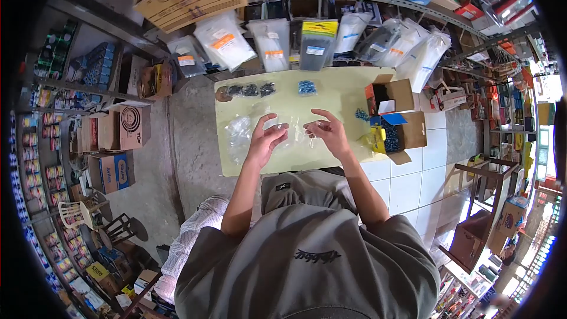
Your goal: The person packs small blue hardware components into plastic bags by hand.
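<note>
Above the pale yellow table [260, 168], my left hand [269, 137] has its index finger and thumb apart, with the other fingers curled. I see nothing certain in it. My right hand [329, 134] pinches what looks like a small clear plastic bag [312, 140], faint against the tabletop. Left of my left hand lies a pile of clear plastic bags [238, 133]. Farther back sit several packets of dark small parts [251, 90] and a packet of blue small parts [307, 87]. Loose blue pieces [361, 114] lie beyond my right hand.
Open cardboard boxes [413, 130] stand at the table's right edge, one holding many dark blue pieces [391, 137], with a yellow packet [377, 140] beside it. Plastic packs [224, 41] hang from the shelf behind. A wooden stool [481, 212] stands on the right.
</note>
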`<state>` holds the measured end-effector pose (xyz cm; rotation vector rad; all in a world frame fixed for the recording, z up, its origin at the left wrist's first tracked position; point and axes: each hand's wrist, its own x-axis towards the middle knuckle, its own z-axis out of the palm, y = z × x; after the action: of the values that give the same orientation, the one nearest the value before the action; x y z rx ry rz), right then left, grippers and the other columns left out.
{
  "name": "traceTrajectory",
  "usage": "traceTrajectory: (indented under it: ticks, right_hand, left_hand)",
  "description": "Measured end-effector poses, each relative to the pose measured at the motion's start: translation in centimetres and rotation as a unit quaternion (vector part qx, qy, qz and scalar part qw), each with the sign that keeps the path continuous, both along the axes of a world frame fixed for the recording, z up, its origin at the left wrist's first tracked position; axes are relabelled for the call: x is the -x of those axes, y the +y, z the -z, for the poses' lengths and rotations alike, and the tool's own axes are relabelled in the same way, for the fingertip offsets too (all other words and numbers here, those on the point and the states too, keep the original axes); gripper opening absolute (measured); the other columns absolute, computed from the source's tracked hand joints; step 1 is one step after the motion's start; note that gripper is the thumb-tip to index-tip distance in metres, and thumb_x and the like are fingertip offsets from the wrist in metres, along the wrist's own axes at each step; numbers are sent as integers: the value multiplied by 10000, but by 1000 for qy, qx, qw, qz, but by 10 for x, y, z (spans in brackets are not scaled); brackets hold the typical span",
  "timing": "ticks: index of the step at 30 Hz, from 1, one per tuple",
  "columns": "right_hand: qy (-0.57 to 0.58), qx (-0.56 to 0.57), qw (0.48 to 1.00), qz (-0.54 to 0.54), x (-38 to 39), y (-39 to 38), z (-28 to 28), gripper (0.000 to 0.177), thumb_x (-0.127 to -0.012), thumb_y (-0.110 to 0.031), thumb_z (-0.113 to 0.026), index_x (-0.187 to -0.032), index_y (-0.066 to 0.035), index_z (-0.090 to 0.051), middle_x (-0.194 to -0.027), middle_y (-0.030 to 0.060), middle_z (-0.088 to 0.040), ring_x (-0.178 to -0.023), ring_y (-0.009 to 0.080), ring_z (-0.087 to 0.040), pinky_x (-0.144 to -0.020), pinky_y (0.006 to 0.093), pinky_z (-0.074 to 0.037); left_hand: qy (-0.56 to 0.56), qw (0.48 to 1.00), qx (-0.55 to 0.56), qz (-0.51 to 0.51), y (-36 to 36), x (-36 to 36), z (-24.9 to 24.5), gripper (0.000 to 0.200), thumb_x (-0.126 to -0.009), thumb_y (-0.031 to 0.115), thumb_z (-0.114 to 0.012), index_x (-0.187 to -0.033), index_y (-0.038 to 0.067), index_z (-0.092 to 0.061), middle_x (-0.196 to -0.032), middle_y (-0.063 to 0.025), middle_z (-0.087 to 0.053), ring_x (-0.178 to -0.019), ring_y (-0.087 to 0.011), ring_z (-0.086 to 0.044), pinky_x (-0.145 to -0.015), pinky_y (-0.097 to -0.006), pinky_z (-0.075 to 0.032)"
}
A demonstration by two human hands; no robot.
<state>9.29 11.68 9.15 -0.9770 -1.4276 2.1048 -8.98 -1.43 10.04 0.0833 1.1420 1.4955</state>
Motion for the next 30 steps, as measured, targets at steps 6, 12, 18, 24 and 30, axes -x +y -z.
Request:
traceTrajectory:
  ticks: [6,12,18,24,30]
  right_hand:
    - [54,55,996,46,-68,37,-8,484,-886,6,-625,-1329,19,-429,-1048,202,-672,-919,218,-675,-837,322,-557]
    - [83,128,984,89,-115,61,-13,463,-878,46,-612,-1307,21,-439,-1011,183,-676,-919,226,-675,-884,345,-556]
    - [11,20,998,59,-142,83,-2,418,-823,-6,-719,-1191,11,-521,-789,67,-662,-699,112,-630,-609,242,-528]
    - [-111,-154,982,-6,-132,67,-23,302,-809,-104,-770,-1033,2,-598,-681,1,-591,-619,72,-576,-543,230,-470]
    - [16,36,999,-8,-124,41,10,217,-867,-124,-706,-1022,-13,-603,-752,36,-608,-666,101,-600,-550,244,-485]
  left_hand:
    - [134,989,37,55,44,-49,5,507,-812,9,-722,-1227,76,-440,-949,-119,-676,-849,-163,-642,-830,-301,-523]
    - [132,991,18,27,72,-101,-7,437,-833,50,-721,-1193,34,-475,-975,-132,-677,-863,-150,-642,-778,-290,-536]
    - [203,976,65,-44,71,-124,-3,347,-882,99,-669,-1193,18,-539,-998,-95,-649,-895,-128,-623,-743,-272,-530]
    - [336,937,19,94,77,-172,-27,332,-853,95,-692,-1152,28,-566,-974,-32,-606,-940,-119,-588,-756,-245,-491]
    - [232,968,-3,97,70,-180,7,336,-836,161,-727,-1104,25,-578,-995,-63,-640,-864,-139,-633,-757,-294,-524]
